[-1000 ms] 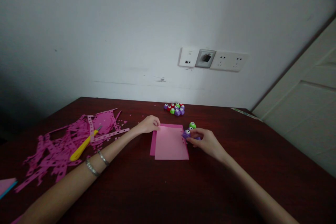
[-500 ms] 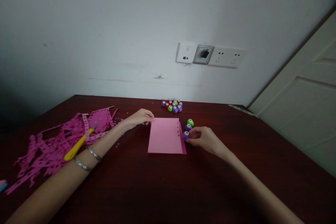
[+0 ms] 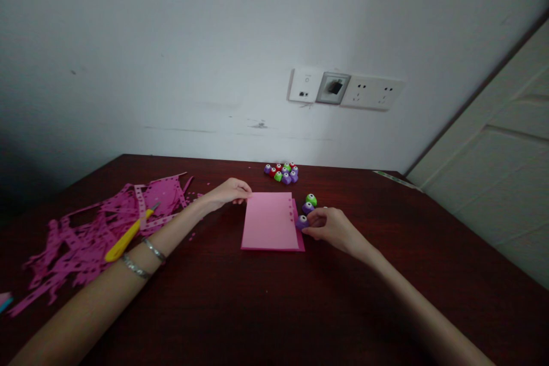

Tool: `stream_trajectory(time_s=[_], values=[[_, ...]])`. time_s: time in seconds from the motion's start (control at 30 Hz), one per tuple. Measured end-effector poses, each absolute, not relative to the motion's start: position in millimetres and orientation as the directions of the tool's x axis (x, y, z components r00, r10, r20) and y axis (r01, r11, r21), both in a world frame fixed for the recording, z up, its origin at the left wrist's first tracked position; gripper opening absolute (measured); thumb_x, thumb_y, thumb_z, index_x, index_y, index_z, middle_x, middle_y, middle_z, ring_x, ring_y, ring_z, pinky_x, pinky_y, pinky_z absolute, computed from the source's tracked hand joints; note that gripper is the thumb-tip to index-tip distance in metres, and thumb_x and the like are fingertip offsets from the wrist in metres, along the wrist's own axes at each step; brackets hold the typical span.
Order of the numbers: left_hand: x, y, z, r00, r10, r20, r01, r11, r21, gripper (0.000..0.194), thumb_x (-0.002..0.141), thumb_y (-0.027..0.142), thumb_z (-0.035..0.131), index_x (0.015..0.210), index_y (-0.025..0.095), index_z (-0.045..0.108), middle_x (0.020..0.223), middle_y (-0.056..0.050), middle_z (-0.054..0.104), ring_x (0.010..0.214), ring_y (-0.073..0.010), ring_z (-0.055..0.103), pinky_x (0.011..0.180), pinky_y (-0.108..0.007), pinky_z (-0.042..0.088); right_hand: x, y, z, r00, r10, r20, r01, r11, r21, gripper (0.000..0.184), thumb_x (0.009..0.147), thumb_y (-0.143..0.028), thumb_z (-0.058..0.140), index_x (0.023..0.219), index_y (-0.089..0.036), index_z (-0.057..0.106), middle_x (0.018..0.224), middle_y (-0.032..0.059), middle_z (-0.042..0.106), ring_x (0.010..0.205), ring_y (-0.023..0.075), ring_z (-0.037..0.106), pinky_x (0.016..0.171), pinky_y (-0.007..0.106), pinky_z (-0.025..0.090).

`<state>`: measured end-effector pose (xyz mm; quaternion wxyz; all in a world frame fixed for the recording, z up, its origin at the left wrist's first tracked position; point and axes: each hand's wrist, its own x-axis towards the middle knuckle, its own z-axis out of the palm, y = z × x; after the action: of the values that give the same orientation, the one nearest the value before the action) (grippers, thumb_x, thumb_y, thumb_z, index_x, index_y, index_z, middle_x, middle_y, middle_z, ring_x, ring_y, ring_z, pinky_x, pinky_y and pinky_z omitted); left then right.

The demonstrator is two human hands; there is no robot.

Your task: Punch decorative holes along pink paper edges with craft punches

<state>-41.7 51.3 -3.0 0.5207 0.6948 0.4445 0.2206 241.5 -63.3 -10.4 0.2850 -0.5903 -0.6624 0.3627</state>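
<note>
A light pink paper sheet [image 3: 270,223] lies flat over a darker pink sheet [image 3: 300,238], which shows along the right edge. Small dark shapes run down the light sheet's upper right side. My left hand [image 3: 231,191] has its fingers closed at the upper left corner of the paper. Between thumb and fingers, my right hand [image 3: 332,227] grips a small purple craft punch [image 3: 302,222] at the paper's right edge. Just behind it stand another purple punch [image 3: 307,208] and a green punch [image 3: 311,200].
Several purple, red and green punches [image 3: 283,174] cluster near the wall. On the left lies a heap of pink punched paper strips [image 3: 90,240], with a yellow-handled craft knife [image 3: 128,240] on it. A flat strip [image 3: 394,180] lies at the back right edge.
My right hand has shifted slightly left with the purple punch, bringing it over the darker pink edge. My left hand stays at the paper's corner.
</note>
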Motion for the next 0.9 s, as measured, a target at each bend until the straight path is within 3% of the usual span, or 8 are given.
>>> stream_trajectory(time_s=[0.7,0.9], values=[[-40.1,51.5,-6.4,0.506,0.844,-0.177,0.392,-0.042,0.919,0.017,0.065,0.028,0.064,0.073,0.013,0.061,0.055,0.001,0.054,0.048,-0.0071,0.043,0.047,-0.022,0.031,236.5,-66.9,-4.0,-0.236,0.972,-0.009,0.595,0.138,-0.792,0.012,0.066,-0.015,0.065,0.078,-0.016,0.068,0.070,0.0023,0.066,0.062,0.0141,0.062,0.055,0.024,0.050],[-39.0,50.4,-7.4,0.492,0.853,-0.175,0.392,-0.038,0.919,0.017,0.064,0.027,0.064,0.073,0.013,0.061,0.055,0.002,0.054,0.048,-0.0072,0.043,0.047,-0.022,0.030,236.7,-66.1,-7.4,-0.244,0.969,-0.039,0.598,0.119,-0.792,0.017,0.068,-0.017,0.064,0.085,-0.017,0.068,0.074,0.0032,0.067,0.061,0.0142,0.061,0.050,0.023,0.049]])
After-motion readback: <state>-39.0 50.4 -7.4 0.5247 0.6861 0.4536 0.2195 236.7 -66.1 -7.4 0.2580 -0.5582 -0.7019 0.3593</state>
